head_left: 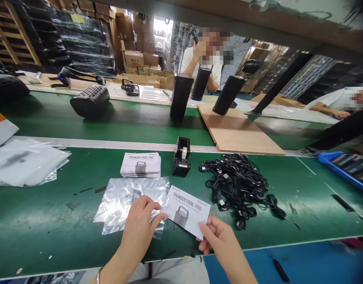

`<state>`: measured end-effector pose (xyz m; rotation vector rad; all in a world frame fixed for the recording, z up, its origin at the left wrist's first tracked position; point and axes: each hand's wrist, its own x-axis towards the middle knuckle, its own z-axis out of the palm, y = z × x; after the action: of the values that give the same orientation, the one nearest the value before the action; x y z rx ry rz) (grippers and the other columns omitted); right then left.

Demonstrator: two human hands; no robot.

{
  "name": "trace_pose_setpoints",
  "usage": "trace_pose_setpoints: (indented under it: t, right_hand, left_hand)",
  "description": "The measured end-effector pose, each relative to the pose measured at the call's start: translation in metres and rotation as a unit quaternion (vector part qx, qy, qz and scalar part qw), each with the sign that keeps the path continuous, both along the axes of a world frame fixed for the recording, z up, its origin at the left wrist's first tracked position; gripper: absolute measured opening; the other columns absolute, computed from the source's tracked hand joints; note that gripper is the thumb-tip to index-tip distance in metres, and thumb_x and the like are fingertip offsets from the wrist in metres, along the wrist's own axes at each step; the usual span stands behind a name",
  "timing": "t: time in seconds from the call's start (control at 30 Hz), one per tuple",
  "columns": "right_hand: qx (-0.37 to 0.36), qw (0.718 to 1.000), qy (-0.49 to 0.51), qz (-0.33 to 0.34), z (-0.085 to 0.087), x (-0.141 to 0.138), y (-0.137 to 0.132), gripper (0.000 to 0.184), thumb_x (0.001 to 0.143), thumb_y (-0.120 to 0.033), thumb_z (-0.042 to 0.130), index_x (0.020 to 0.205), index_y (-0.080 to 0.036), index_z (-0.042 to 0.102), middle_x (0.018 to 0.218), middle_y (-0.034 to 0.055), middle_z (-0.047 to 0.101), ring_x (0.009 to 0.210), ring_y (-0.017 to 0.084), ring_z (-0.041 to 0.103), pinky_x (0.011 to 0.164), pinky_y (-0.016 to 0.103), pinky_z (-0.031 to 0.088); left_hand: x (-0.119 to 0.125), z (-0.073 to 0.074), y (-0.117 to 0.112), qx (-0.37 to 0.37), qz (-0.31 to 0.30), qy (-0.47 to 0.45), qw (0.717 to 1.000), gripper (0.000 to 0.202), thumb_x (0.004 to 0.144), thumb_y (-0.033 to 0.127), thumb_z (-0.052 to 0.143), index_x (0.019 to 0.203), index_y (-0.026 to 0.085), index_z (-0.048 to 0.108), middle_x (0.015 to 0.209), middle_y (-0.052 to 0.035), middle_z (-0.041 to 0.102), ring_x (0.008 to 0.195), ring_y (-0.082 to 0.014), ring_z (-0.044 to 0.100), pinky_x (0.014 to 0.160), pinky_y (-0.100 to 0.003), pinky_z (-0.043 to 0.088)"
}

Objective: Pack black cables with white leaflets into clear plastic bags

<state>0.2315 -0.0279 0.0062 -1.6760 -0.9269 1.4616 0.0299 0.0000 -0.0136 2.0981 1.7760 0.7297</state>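
White paper leaflet [187, 207] was pinched, seemingly ready, by right hand [218, 236]; clear plastic bag [118, 199] apparently needed opening, left hand [140, 221] grip undetermined.

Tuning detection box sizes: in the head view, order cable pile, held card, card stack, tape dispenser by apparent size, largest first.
1. Cable pile
2. Held card and card stack: not ranked; the held one looks larger but is nearer the camera
3. Tape dispenser
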Motion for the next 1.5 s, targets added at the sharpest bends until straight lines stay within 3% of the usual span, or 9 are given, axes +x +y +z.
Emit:
trace_pose_setpoints:
  t: [0.13, 0.33, 0.8, 0.9, 1.2, 1.4, 1.5]
  right_hand:
    - [0.0, 1.0, -0.007, 0.006, 0.0, 0.005, -0.003, 0.041, 0.066, -0.054, 0.061, 0.065, -0.014, 0.056, 0.039, -0.0002, 0.056, 0.036, 0.009, 0.046, 0.04, 0.018, 0.037]
    - [0.01, 0.999, 0.006, -0.036, 0.009, 0.016, -0.007, 0.037, 0.064, -0.052, 0.065, 0.065, -0.015, 0.056, 0.042, -0.0014, 0.056, 0.038, 0.009, 0.047, 0.041, 0.018, 0.038]
    - [0.062, 0.994, 0.014, -0.094, -0.001, -0.005, -0.021, 0.037, 0.067, -0.052, 0.063, 0.071, -0.016, 0.059, 0.046, -0.0017, 0.056, 0.041, 0.012, 0.05, 0.042, 0.021, 0.041]
    - [0.052, 0.996, 0.022, -0.064, -0.001, -0.005, -0.022, 0.036, 0.068, -0.051, 0.062, 0.069, -0.015, 0.057, 0.044, -0.0017, 0.055, 0.041, 0.011, 0.05, 0.041, 0.02, 0.041]
    - [-0.082, 0.992, 0.073, 0.061, -0.01, 0.001, -0.026, 0.046, 0.061, -0.059, 0.062, 0.064, -0.015, 0.049, 0.046, 0.0005, 0.059, 0.031, 0.009, 0.05, 0.031, 0.016, 0.035]
    - [-0.034, 0.992, 0.069, 0.1, -0.003, 0.0, -0.012, 0.039, 0.07, -0.053, 0.058, 0.065, -0.015, 0.049, 0.047, -0.0025, 0.057, 0.036, 0.008, 0.05, 0.038, 0.017, 0.038]
    - [-0.01, 0.987, 0.051, 0.151, 0.002, 0.001, -0.007, 0.038, 0.077, -0.05, 0.05, 0.065, -0.015, 0.051, 0.045, -0.0026, 0.055, 0.04, 0.008, 0.049, 0.043, 0.017, 0.039]
  left_hand:
    - [0.002, 0.0, 0.001, 0.011, -0.012, 0.007, 1.0, 0.017, 0.084, 0.026, 0.047, 0.073, 0.02, 0.059, 0.075, -0.0024, 0.055, 0.071, -0.019, 0.052, 0.064, -0.034, 0.044]
    - [0.003, 0.0, 0.001, 0.03, -0.02, 0.012, 0.999, 0.019, 0.085, 0.024, 0.044, 0.073, 0.02, 0.057, 0.075, -0.0031, 0.055, 0.07, -0.0186, 0.051, 0.064, -0.034, 0.044]
    - [0.005, 0.006, -0.002, 0.011, 0.01, -0.035, 0.999, 0.017, 0.085, 0.026, 0.042, 0.076, 0.02, 0.055, 0.078, -0.0022, 0.053, 0.071, -0.017, 0.054, 0.062, -0.03, 0.045]
    - [0.006, 0.006, -0.002, 0.017, 0.008, -0.035, 0.999, 0.017, 0.085, 0.027, 0.042, 0.075, 0.02, 0.055, 0.077, -0.0021, 0.053, 0.07, -0.0169, 0.054, 0.061, -0.029, 0.045]
    - [0.002, 0.002, -0.003, 0.022, -0.008, -0.021, 1.0, 0.013, 0.084, 0.025, 0.043, 0.089, 0.02, 0.054, 0.085, -0.0045, 0.055, 0.075, -0.0189, 0.056, 0.063, -0.032, 0.049]
    - [0.001, -0.005, -0.006, 0.061, -0.049, 0.003, 0.997, 0.015, 0.079, 0.032, 0.055, 0.086, 0.019, 0.057, 0.085, -0.0055, 0.054, 0.078, -0.0208, 0.054, 0.067, -0.034, 0.049]
    - [0.001, -0.005, -0.005, 0.083, -0.071, 0.021, 0.994, 0.012, 0.083, 0.027, 0.049, 0.079, 0.019, 0.058, 0.08, -0.0044, 0.054, 0.074, -0.0195, 0.053, 0.066, -0.034, 0.048]
